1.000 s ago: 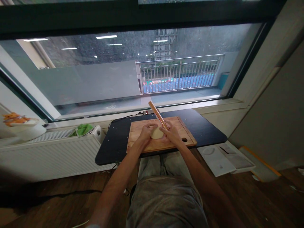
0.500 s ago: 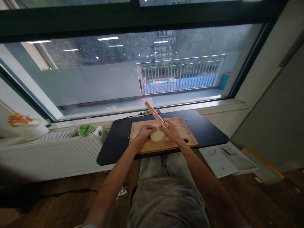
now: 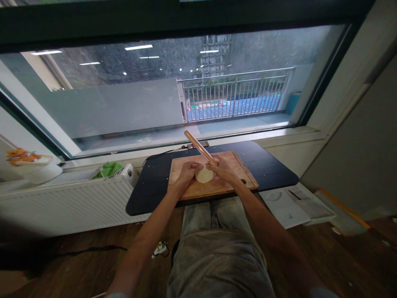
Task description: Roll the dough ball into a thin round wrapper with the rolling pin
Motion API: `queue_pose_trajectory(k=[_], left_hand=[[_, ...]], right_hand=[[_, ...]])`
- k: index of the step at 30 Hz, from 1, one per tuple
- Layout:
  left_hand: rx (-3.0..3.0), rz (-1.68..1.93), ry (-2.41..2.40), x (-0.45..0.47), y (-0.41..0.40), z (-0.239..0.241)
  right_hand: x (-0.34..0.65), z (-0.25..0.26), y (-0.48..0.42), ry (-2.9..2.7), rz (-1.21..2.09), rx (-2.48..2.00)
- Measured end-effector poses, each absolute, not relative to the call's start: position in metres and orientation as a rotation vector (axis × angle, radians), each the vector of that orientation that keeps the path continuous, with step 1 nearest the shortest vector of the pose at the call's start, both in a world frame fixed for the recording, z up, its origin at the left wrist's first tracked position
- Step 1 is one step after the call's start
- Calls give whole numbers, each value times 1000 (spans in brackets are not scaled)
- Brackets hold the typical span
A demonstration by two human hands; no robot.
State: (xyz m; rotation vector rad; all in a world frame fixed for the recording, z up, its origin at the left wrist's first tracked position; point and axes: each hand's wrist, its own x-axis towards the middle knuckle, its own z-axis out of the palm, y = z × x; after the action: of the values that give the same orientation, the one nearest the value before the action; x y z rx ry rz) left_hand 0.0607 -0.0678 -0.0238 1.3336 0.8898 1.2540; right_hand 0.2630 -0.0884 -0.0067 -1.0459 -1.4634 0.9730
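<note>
A round, pale, flat piece of dough (image 3: 204, 175) is between my hands, over the wooden cutting board (image 3: 198, 193). My left hand (image 3: 186, 173) pinches its upper left edge. My right hand (image 3: 223, 170) has a copper-coloured rolling pin (image 3: 198, 145) in its grip, tilted with the far end up and to the left. The fingertips of that hand also touch the dough's right edge. How far the dough lies on the board or is lifted off it, I cannot tell.
The board lies on a black table (image 3: 269, 169) by a window. A small box with a cable (image 3: 198, 144) is at the table's back edge. To the left stand a white radiator (image 3: 77, 203) with a green cloth (image 3: 111, 169) and a white pot (image 3: 40, 171). White panels (image 3: 283, 209) are low on the right.
The dough has turned or shifted slightly between my fingers. The rolling pin's far end has moved a little to the left. The camera view has shifted slightly.
</note>
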Motion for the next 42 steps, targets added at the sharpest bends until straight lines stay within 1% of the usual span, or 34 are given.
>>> queue_pose_trajectory(k=[6, 11, 14, 22, 27, 33, 37, 40, 42], left_hand=[[1441, 1119, 858, 54, -79, -17], [1426, 1023, 741, 48, -84, -13], [1441, 996, 771, 47, -83, -13], [1669, 992, 799, 45, -67, -16], [1815, 973, 832, 50, -68, -15], [1797, 1043, 831, 55, -73, -17], [1719, 1141, 969, 62, -72, -19], [1696, 1249, 1251, 73, -74, -18], [1729, 1261, 1443, 80, -78, -15]], right_hand=[[264, -3, -94, -1520, 1055, -922], [264, -1, -99, -1522, 1069, -964], [265, 0, -99, -1535, 1073, -944], [269, -9, -89, -1601, 1042, -1025], [271, -14, -85, -1665, 915, -1009], [269, -20, -83, -1696, 864, -1020], [267, -22, -79, -1702, 787, -1075], [271, -16, -77, -1710, 688, -1120], [278, -9, -79, -1743, 610, -1165]])
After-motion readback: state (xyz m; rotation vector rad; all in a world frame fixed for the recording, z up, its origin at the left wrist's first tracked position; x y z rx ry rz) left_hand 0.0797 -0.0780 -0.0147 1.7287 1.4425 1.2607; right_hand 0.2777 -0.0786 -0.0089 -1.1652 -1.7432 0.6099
